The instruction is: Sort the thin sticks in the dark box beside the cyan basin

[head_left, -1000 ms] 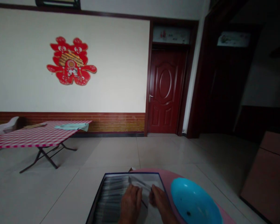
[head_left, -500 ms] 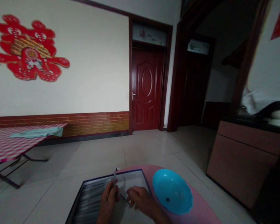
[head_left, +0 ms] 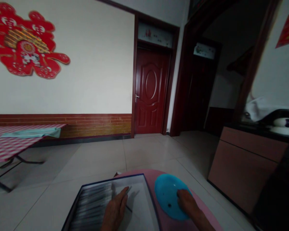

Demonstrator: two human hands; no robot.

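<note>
My left hand (head_left: 114,208) is closed around a thin, pen-like stick (head_left: 128,190), whose pale tip pokes out past the fingertips. A dark, narrow end (head_left: 129,209) shows below that hand. Under it lies a shallow white tray (head_left: 144,195) with a dark blue rim. Many slim, greyish sticks (head_left: 92,202) fill the tray's left side in a row, blurred. My right hand (head_left: 186,200) reaches into the bright blue bowl (head_left: 164,189), its fingers curled together; whatever they pinch is hidden. A small dark spot (head_left: 169,205) shows in the bowl.
Tray and bowl rest on a round pink table (head_left: 150,175). At left stands a folding table (head_left: 4,147) with a checked cloth and a pale green cloth. A brown cabinet (head_left: 245,160) is at right. A red door (head_left: 151,93) is shut ahead.
My right hand has moved right, from beside my left hand over the tray into the blue bowl. The stick in my left hand has tipped from upright to slanting. The view has shifted slightly.
</note>
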